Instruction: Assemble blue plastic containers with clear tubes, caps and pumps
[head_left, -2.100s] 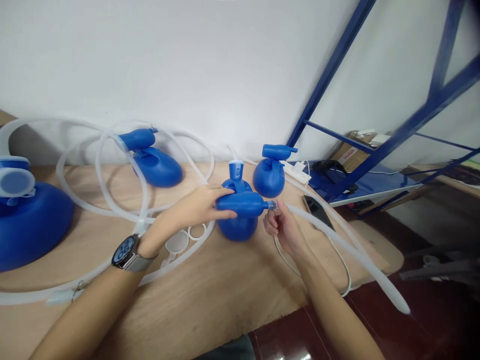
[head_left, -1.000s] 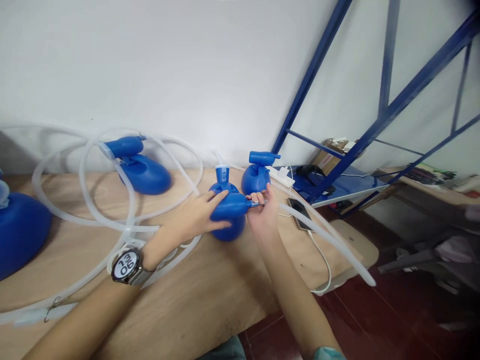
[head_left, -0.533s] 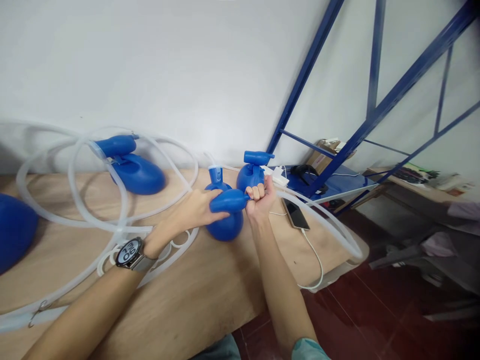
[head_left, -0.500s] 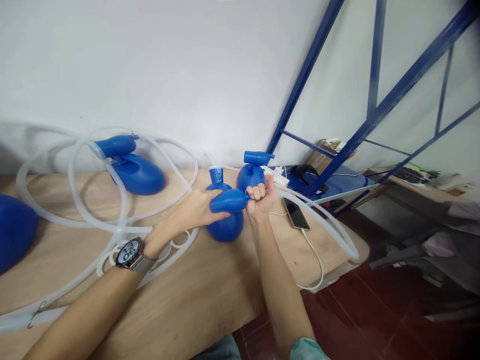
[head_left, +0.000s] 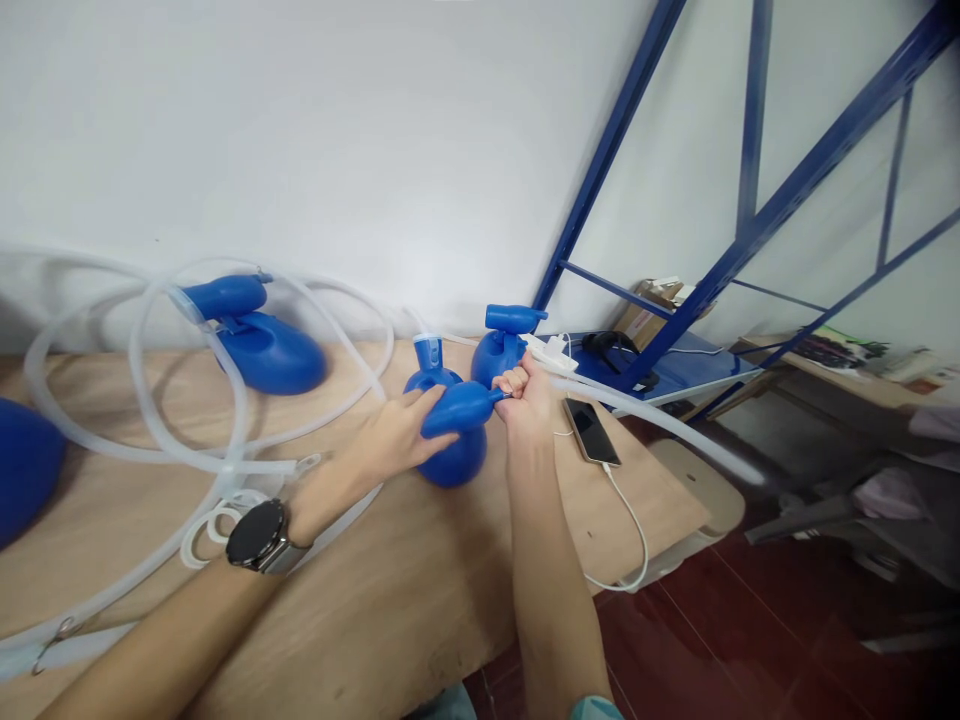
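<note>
A blue rounded plastic piece (head_left: 459, 408) with a narrow tip lies across in front of a blue bulb-shaped bottle (head_left: 459, 462); whether the two are joined is hidden. My left hand (head_left: 401, 428) is closed round the piece's wide left end, thumb below. Curled round its narrow tip at the right are the fingers of my right hand (head_left: 523, 393), with a small shiny bit showing at the tip. Behind it rises a blue neck (head_left: 429, 352) with a clear tube end in it. Another blue bottle (head_left: 499, 350) stands just beyond my right hand.
Coiled translucent tubes (head_left: 238, 400) and white rings (head_left: 201, 535) lie at the left, beside a blue bottle (head_left: 277, 355). A charging phone (head_left: 592, 432) sits on the wooden table (head_left: 405, 600). One tube (head_left: 675, 425) sticks out past the right edge. A blue metal rack (head_left: 645, 130) stands right.
At the right, the tube's looped end has opened out and now reaches further right. Both hands keep their hold, with little movement. The watch face has gone dark.
</note>
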